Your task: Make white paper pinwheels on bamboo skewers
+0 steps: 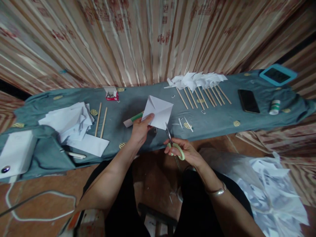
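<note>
My left hand (143, 127) grips a square sheet of white paper (160, 110) with crease lines, its thumb lying on top. Scissors with pale green handles (181, 152) are in my right hand (184, 150), fingers through the loops. The scissor blades (168, 131) touch the paper's lower right corner. Behind my left hand lies a green and white box (130, 121), partly hidden. Thin white paper scraps (180, 123) rest on the cloth right of the sheet. Farther back, white paper pinwheels (197, 80) overlap in a row on wooden sticks (191, 97).
A stack of white paper (69, 120) and two wooden sticks (104, 122) lie at left, near a small red box (112, 95) and a white device (17, 153). At right are a phone (248, 100), a glue stick (275, 107) and a blue-framed device (278, 75). A plastic bag (269, 187) holds folded paper.
</note>
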Demonstrator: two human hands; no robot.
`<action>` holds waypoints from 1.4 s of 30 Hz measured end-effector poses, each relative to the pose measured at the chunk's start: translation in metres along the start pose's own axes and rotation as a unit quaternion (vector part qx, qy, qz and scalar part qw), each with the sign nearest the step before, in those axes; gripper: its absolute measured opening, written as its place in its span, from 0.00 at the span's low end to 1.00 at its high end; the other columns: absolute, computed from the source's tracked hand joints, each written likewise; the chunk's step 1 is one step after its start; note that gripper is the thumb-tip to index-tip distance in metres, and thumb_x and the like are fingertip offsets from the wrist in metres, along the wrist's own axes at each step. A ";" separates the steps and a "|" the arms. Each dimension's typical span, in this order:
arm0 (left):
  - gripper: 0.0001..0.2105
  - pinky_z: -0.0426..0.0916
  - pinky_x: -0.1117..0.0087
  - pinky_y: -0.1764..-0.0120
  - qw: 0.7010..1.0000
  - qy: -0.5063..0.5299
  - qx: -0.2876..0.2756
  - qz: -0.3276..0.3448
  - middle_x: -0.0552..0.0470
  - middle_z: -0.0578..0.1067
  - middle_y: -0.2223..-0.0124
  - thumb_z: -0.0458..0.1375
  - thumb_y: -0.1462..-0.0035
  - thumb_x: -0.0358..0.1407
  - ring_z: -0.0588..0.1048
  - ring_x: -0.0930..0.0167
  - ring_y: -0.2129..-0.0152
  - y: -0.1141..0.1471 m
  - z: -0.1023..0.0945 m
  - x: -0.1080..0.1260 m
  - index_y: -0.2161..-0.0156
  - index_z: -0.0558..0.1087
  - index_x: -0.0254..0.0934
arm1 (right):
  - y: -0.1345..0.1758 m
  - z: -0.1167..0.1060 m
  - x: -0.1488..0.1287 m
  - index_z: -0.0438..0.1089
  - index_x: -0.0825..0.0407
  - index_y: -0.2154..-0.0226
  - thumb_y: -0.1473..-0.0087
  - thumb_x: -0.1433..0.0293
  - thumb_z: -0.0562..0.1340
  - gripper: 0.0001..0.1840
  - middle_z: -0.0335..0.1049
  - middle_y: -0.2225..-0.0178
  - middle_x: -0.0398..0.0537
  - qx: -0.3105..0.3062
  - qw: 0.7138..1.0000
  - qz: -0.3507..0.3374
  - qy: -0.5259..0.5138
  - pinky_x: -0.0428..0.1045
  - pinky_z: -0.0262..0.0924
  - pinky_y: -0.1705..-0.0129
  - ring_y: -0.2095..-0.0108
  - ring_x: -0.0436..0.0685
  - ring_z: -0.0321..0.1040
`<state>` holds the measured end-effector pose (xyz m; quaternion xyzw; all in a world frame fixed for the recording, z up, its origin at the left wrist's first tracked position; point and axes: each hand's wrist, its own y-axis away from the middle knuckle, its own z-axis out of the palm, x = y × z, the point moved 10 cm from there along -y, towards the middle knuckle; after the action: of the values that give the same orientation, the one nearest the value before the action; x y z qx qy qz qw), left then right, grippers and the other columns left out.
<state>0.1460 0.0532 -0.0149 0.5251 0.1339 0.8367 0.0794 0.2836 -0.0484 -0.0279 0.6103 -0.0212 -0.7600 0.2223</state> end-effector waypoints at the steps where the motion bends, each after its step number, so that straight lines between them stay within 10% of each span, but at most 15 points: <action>1: 0.19 0.69 0.69 0.70 1.000 -0.001 0.000 -0.001 0.46 0.78 0.67 0.71 0.67 0.39 0.75 0.67 0.70 0.000 0.000 -0.001 0.68 0.74 0.32 | 0.000 0.000 0.000 0.73 0.53 0.65 0.61 0.55 0.72 0.24 0.72 0.75 0.42 0.002 1.000 0.001 0.002 0.44 0.60 0.73 0.76 0.47 0.65; 42: 0.16 0.66 0.72 0.74 1.000 -0.014 -0.012 -0.021 0.50 0.76 0.74 0.71 0.68 0.40 0.71 0.73 0.78 0.006 0.006 -0.011 0.75 0.74 0.32 | -0.003 -0.007 -0.001 0.76 0.51 0.70 0.67 0.57 0.75 0.21 0.71 0.81 0.39 0.061 0.997 0.017 -0.034 0.41 0.59 0.77 0.80 0.45 0.65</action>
<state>0.1566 0.0455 -0.0200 0.5326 0.1336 0.8291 0.1052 0.2894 -0.0439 -0.0292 0.5960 -0.0853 -0.7739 0.1966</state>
